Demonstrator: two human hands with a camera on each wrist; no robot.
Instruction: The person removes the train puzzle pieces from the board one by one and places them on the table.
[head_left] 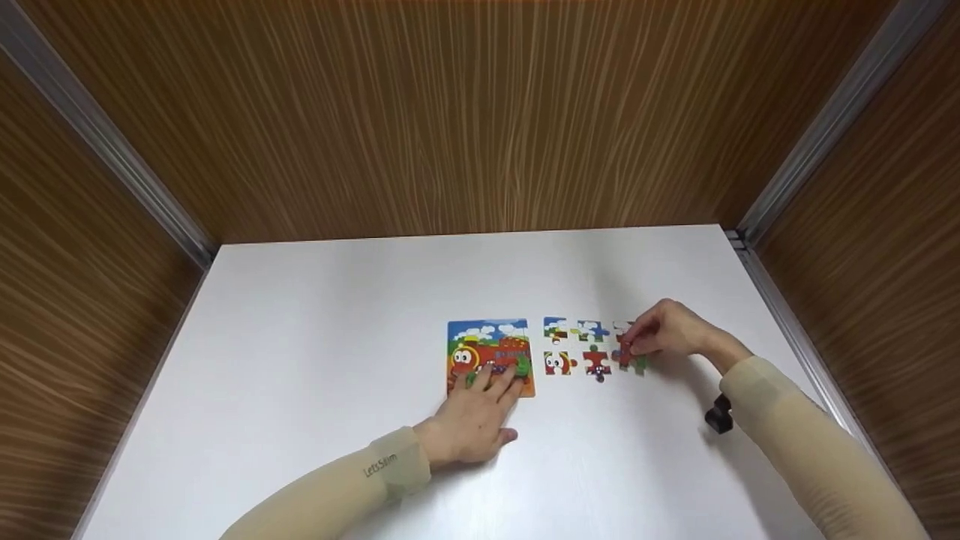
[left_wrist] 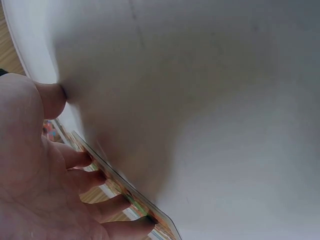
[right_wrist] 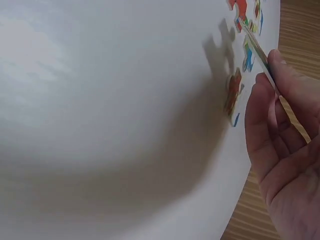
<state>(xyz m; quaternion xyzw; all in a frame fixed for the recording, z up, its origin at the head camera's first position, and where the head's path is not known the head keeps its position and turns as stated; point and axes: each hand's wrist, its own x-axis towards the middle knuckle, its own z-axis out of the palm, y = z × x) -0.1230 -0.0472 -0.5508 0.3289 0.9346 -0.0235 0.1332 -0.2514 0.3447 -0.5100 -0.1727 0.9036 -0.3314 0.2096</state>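
Observation:
My left hand point(head_left: 472, 424) lies with spread fingers on the lower part of a puzzle board point(head_left: 484, 336) picturing a red train with eyes. In the left wrist view its fingertips rest on the board point(left_wrist: 142, 199), with the thumb out to the side at the table. My right hand point(head_left: 675, 330) pinches a thin puzzle piece point(right_wrist: 262, 57) between thumb and fingers, held tilted above the table. Close under it lies a red puzzle piece point(right_wrist: 233, 92). Left of that hand, loose pieces lie in two rows, among them one with eyes point(head_left: 557, 364) and a red one point(head_left: 597, 361).
A small black object point(head_left: 718, 416) sits beside the right forearm. The white table point(head_left: 300, 337) meets a wood-grain panel point(head_left: 480, 120) at the back, with similar panels on both sides. Metal rails point(head_left: 817, 112) run along the corners.

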